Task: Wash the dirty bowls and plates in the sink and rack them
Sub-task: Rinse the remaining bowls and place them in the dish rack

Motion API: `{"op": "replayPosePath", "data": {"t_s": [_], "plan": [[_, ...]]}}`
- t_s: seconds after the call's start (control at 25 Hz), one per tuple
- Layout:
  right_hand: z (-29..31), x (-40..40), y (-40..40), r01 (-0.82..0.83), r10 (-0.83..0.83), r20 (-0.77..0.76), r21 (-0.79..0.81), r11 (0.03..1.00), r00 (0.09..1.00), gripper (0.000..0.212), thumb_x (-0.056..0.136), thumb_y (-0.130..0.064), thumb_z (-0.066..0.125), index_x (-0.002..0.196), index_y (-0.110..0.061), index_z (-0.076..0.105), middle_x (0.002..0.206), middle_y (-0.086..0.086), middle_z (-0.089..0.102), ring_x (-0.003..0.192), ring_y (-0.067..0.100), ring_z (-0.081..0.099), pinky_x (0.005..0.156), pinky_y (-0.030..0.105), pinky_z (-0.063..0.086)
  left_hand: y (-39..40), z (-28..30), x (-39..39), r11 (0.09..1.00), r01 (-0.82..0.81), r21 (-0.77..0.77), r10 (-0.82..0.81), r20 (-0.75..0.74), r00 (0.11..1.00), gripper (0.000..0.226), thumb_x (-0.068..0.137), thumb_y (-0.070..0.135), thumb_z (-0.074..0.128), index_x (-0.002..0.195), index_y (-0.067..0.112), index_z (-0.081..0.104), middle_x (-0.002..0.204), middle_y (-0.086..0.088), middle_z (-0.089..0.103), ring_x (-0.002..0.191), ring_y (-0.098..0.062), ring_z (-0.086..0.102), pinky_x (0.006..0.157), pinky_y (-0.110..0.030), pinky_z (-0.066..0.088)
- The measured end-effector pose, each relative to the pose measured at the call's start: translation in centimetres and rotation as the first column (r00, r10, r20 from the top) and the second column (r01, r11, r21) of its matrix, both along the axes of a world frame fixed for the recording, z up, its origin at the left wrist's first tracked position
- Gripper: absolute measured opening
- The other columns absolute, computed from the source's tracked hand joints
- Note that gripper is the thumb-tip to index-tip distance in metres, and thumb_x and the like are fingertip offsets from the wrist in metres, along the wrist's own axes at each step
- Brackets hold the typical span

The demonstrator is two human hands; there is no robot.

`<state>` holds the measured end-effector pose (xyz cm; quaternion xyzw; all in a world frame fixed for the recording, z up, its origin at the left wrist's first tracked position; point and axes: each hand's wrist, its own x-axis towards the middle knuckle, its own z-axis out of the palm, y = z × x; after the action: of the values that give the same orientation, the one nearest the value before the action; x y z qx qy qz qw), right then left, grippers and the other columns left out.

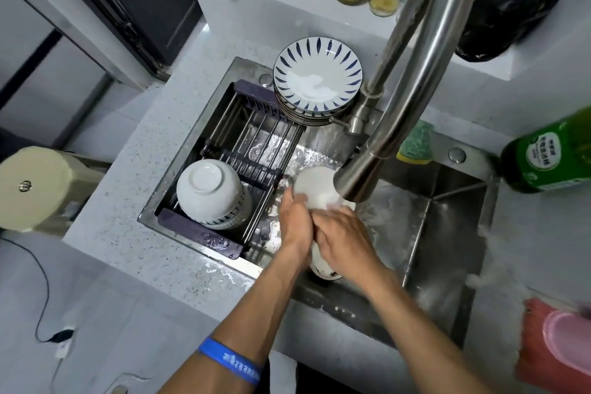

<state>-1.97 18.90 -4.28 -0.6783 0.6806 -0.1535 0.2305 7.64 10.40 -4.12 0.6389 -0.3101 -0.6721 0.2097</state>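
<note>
**Both hands on a white bowl under the faucet**

Your left hand [295, 217] and right hand [343, 235] meet over the sink [447, 233], and both are wrapped on a white bowl [311, 185] held tilted just beneath the faucet spout [355, 179]. Your left fingers curl round the bowl's near side; your right hand covers its lower part, fingers bent over it. A second piece of white crockery [321, 265] shows below your right wrist, but what it is cannot be told.

Left of your left hand, a dish rack [256, 137] spans the sink, and a white bowl with a blue band [211, 193] sits on it upside down. Beyond your hands, at the rack's far end, lies a stack of blue-striped plates [318, 80], the top one wet. Beyond your right hand, a yellow-and-green sponge [415, 145] rests on the sink's edge behind the faucet. Further right, a green bottle [550, 157] stands on the worktop [144, 169], with a pink cloth [556, 345] nearer you. A blue wristband [228, 361] circles your left forearm.
</note>
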Motion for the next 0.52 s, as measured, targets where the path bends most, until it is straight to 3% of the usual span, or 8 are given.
{"op": "replayPosePath", "data": {"t_s": [0.08, 0.16, 0.24, 0.32, 0.44, 0.52], "plan": [[-0.03, 0.45, 0.16, 0.022, -0.024, -0.041, -0.042, 0.999, 0.999, 0.01, 0.092, -0.026, 0.061, 0.089, -0.016, 0.064, 0.083, -0.002, 0.071, 0.076, 0.022, 0.063, 0.076, 0.034, 0.047, -0.22, 0.26, -0.21, 0.961, 0.27, 0.062, -0.271, 0.009, 0.962, 0.016, 0.087, 0.014, 0.047, 0.096, 0.017, 0.06, 0.095, -0.007, 0.064, 0.084, -0.023, 0.063, 0.067, -0.034, 0.053], [-0.04, 0.76, 0.08, 0.121, -0.12, 0.029, -0.039, 0.992, 0.992, 0.008, 0.082, -0.008, 0.068, 0.088, -0.013, 0.065, 0.079, 0.002, 0.07, 0.07, 0.026, 0.064, 0.066, 0.031, 0.046, -0.27, 0.19, 0.03, 0.971, 0.237, -0.019, -0.235, 0.083, 0.969, 0.038, 0.082, 0.023, 0.045, 0.116, 0.017, 0.06, 0.113, -0.008, 0.065, 0.098, -0.022, 0.063, 0.079, -0.034, 0.054], [0.03, 0.52, 0.03, 0.069, -0.067, 0.041, -0.051, 0.996, 0.997, 0.017, 0.079, -0.002, 0.066, 0.092, -0.014, 0.066, 0.085, 0.0, 0.072, 0.078, 0.022, 0.065, 0.073, 0.031, 0.048, -0.9, 0.4, 0.17, 0.974, 0.22, -0.053, -0.212, 0.123, 0.97, 0.039, 0.081, 0.024, 0.044, 0.117, 0.018, 0.06, 0.116, -0.009, 0.064, 0.102, -0.024, 0.061, 0.089, -0.042, 0.054], [-0.43, 0.48, 0.11, -0.044, 0.034, -0.112, -0.09, 0.995, 0.993, 0.019, 0.078, -0.003, 0.065, 0.091, -0.017, 0.066, 0.087, -0.003, 0.072, 0.081, 0.019, 0.066, 0.084, 0.032, 0.045, -1.02, 0.62, 0.14, 0.964, 0.267, 0.002, -0.266, 0.118, 0.957, 0.021, 0.085, 0.016, 0.047, 0.101, 0.013, 0.06, 0.108, -0.014, 0.062, 0.094, -0.029, 0.06, 0.078, -0.042, 0.055], [-0.17, 0.32, 0.11, 0.086, -0.086, 0.006, -0.113, 0.99, 0.996, 0.016, 0.077, -0.001, 0.062, 0.084, -0.015, 0.064, 0.081, -0.001, 0.07, 0.073, 0.023, 0.063, 0.073, 0.033, 0.044, -1.07, 0.46, 0.34, 0.995, 0.079, -0.057, -0.078, 0.029, 0.997, 0.036, 0.082, 0.013, 0.046, 0.114, 0.011, 0.061, 0.102, -0.011, 0.066, 0.089, -0.025, 0.063, 0.075, -0.037, 0.055], [-0.16, 0.48, -0.18, -0.009, 0.001, -0.054, -0.143, 0.99, 0.999, 0.016, 0.082, -0.003, 0.061, 0.089, -0.017, 0.065, 0.085, -0.003, 0.07, 0.076, 0.02, 0.061, 0.076, 0.032, 0.044, -0.88, 0.15, 0.14, 0.979, 0.198, -0.052, -0.194, 0.076, 0.978, 0.029, 0.084, 0.014, 0.048, 0.11, 0.01, 0.061, 0.099, -0.01, 0.063, 0.086, -0.023, 0.06, 0.077, -0.037, 0.053]]}}
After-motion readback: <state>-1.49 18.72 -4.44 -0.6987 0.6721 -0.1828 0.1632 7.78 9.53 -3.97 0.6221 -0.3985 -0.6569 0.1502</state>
